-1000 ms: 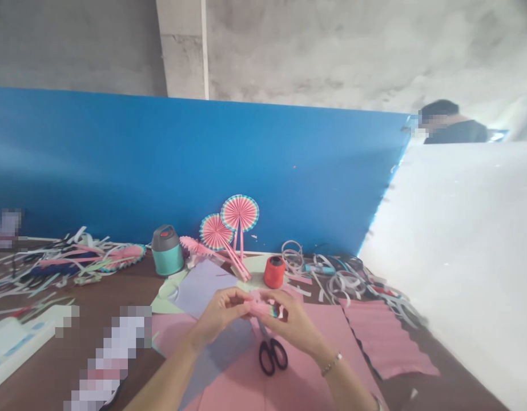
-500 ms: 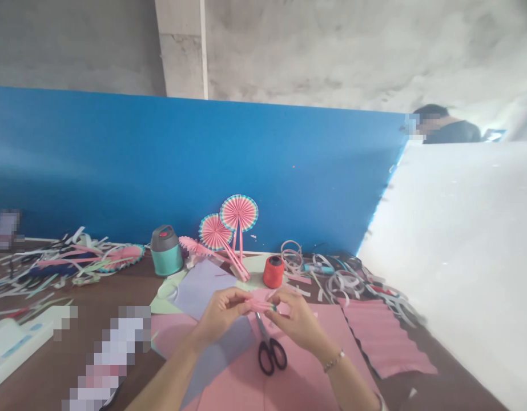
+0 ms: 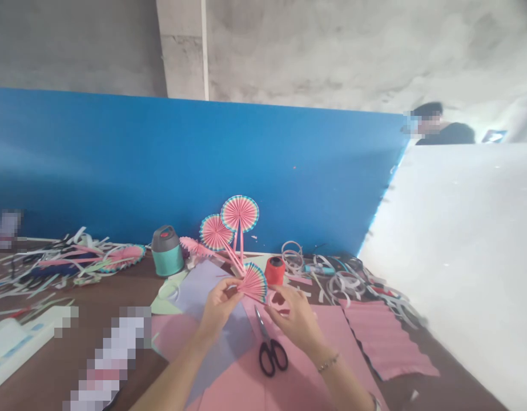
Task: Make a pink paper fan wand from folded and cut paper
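Note:
My left hand (image 3: 218,305) pinches the folded end of a pleated pink paper fan (image 3: 253,282) with a teal rim, now spread into a part circle. My right hand (image 3: 291,317) is just right of the fan, fingers curled, thumb and forefinger close to the fan's lower edge; whether it still touches the fan I cannot tell. Black-handled scissors (image 3: 269,348) lie under my hands on a pink paper sheet (image 3: 314,365). A lilac sheet (image 3: 198,288) lies beneath my left hand.
Two finished pink fans on sticks (image 3: 240,214) lean on the blue partition (image 3: 160,165). A teal flask (image 3: 167,251), a red thread spool (image 3: 274,268), a pleated pink sheet (image 3: 383,337) and paper strips (image 3: 353,282) crowd the brown table. Another person (image 3: 445,131) sits behind the white board.
The folded pink strip held between both hands has fanned open upward. My right hand has dropped slightly away from it, while the left hand keeps the pinch.

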The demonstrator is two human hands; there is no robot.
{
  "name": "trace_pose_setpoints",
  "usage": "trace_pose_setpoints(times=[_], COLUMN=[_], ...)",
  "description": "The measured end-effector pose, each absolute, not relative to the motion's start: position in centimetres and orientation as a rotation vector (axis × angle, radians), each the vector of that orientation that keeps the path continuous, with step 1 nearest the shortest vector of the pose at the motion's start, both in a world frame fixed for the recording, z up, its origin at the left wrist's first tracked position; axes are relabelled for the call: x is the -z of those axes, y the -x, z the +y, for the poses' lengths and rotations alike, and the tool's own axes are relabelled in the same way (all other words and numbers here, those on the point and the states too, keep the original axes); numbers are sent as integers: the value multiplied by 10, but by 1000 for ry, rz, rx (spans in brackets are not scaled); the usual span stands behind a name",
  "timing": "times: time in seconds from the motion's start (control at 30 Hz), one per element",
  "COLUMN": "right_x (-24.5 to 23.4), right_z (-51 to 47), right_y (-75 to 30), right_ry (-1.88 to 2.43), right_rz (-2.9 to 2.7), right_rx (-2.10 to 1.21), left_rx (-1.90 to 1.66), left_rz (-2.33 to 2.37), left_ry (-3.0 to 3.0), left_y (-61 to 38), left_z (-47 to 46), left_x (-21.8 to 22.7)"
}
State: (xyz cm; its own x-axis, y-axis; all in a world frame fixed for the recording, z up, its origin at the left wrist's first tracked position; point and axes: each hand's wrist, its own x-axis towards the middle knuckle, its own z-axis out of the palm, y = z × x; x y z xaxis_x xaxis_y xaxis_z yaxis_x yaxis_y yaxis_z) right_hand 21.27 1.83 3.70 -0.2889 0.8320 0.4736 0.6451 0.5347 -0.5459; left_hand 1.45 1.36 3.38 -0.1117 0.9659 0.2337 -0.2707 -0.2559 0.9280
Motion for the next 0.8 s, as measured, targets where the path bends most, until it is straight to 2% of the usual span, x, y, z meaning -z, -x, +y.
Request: trace_pose_setpoints(times=[0.47, 0.8], right_x=[-30, -37], right_z=[19, 16], right_y=[-207, -211], right_ry=[1071, 1143], right_rz=[-2136, -1999], right_rx=[35, -148], left_rx=[-1612, -1780], left_rz=[775, 734], left_ry=[-852, -491], left_y=[-22, 9], left_z=[12, 26], left_x=[-35, -43])
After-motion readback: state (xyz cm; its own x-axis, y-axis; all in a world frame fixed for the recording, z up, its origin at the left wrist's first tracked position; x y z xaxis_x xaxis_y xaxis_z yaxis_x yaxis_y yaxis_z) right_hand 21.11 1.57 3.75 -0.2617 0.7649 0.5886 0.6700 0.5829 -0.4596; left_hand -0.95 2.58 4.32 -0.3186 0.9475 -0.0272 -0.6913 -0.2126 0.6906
